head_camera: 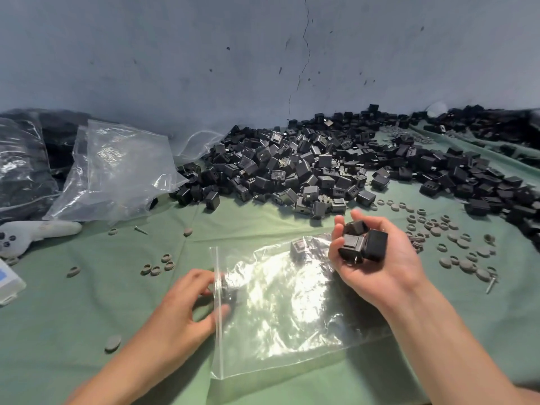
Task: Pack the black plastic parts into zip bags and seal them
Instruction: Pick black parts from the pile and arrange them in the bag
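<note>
A clear zip bag (280, 302) lies flat on the green cloth in front of me, its zip strip on the left side. My left hand (187, 305) pinches that zip edge, with fingers reaching into the mouth. One black part (298, 247) shows inside the bag at its far end. My right hand (377, 258) hovers palm-up over the bag's right corner and holds a few black plastic parts (362, 244). A big heap of black plastic parts (306, 168) covers the cloth behind the bag.
Empty clear bags (117, 171) and bags filled with black parts (23, 165) lie at the left. Grey rings and discs (444, 238) are scattered at the right and around the left. A white game controller (32, 232) and a white box (7, 282) sit at the left edge. A wall stands behind.
</note>
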Available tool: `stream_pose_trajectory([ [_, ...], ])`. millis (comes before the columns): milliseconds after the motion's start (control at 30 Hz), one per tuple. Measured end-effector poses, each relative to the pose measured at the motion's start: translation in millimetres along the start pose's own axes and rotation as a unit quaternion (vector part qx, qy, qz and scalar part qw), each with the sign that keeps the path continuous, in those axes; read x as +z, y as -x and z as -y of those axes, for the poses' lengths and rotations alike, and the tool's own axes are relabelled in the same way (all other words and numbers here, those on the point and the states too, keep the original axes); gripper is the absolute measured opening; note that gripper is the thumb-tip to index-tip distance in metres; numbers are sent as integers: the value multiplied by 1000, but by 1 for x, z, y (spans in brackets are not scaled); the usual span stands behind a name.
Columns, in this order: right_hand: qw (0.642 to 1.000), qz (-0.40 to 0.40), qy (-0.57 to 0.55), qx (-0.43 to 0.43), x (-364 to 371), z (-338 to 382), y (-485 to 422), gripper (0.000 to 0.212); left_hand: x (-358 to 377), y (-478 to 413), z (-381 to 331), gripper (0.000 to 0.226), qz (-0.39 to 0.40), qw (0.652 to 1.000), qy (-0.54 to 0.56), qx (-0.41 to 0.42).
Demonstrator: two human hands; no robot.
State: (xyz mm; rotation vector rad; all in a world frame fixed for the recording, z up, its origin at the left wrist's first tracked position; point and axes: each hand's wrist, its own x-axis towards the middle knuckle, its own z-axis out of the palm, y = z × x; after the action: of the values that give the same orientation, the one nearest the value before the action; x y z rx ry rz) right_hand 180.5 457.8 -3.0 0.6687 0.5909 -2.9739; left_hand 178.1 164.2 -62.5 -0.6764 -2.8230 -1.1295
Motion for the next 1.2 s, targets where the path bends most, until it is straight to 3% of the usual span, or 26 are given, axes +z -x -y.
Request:
stream_pose_trajectory([
  [100,1000,0,1,3,0,-1,1,18,-4,5,3,37,51,995,-76,43],
  [400,1000,2,-6,2,-1,4,0,15,4,-7,-1,44,15,974,-200,110],
  [667,1000,-9,-11,-3,-1,6,0,16,38,-44,-27,16,18,973,-177,144],
  [767,1000,-13,-17,-10,-3,7,-3,21,44,-50,-34,22,32,987,-102,123],
  [833,1000,-11,-21,-12,-2,9,-3,24,41,-51,-36,14,41,987,-68,138],
  [1000,1000,-9,-24,-12,-3,13,-5,23,35,-48,-34,12,19,972,-136,189],
  [1200,999,-14,-21,-20,-3,12,-6,29,45,-56,-41,30,62,963,-161,205],
])
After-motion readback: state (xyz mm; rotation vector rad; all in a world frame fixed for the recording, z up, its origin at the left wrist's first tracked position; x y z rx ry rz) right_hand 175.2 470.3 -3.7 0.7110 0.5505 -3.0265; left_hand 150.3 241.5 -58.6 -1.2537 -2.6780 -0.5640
